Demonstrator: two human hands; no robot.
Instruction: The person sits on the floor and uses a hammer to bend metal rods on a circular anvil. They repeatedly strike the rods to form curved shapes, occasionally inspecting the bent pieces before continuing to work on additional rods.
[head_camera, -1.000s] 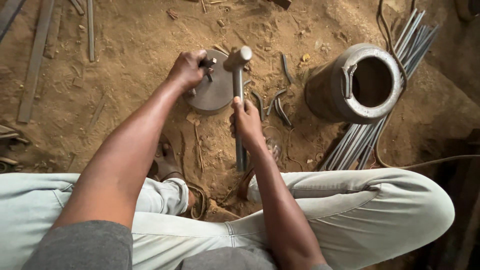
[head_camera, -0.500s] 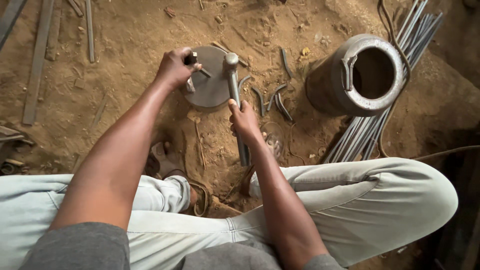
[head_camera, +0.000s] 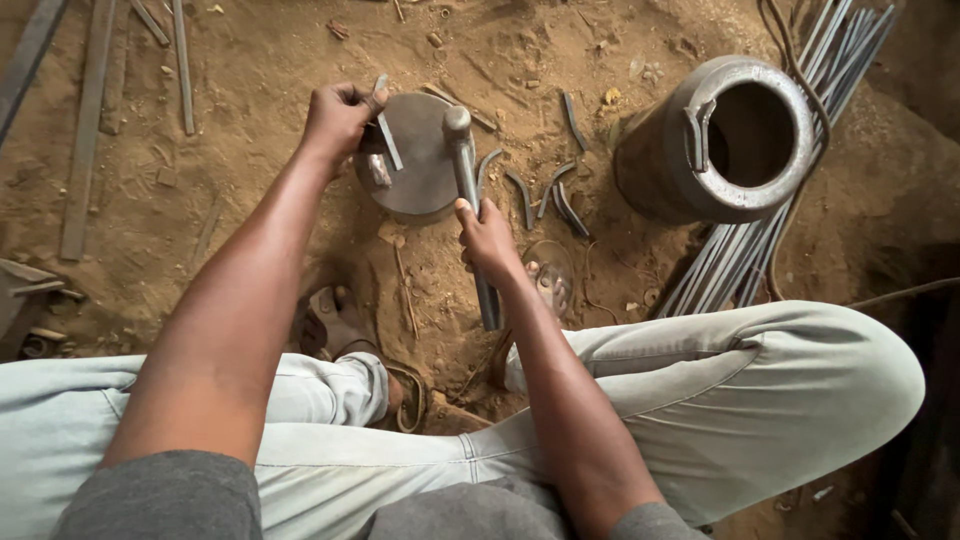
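Observation:
A round metal block (head_camera: 420, 175) is set in the sandy ground in front of me. My left hand (head_camera: 337, 122) pinches a short flat metal strip (head_camera: 386, 135) that rests on the block's left part. My right hand (head_camera: 487, 238) grips the handle of a metal hammer (head_camera: 468, 180), whose head (head_camera: 457, 122) lies on the block's right side. Several curved strip pieces (head_camera: 545, 195) lie on the ground just right of the block.
A large metal can (head_camera: 715, 145) with a handle lies tilted at the upper right, over a bundle of long rods (head_camera: 730, 265). Long flat bars (head_camera: 95, 110) lie at the upper left. My legs and sandalled feet (head_camera: 335, 325) are below the block.
My left hand has shifted left and turned the strip on the block. The hammer head has come down onto the block. The camera view has shifted slightly.

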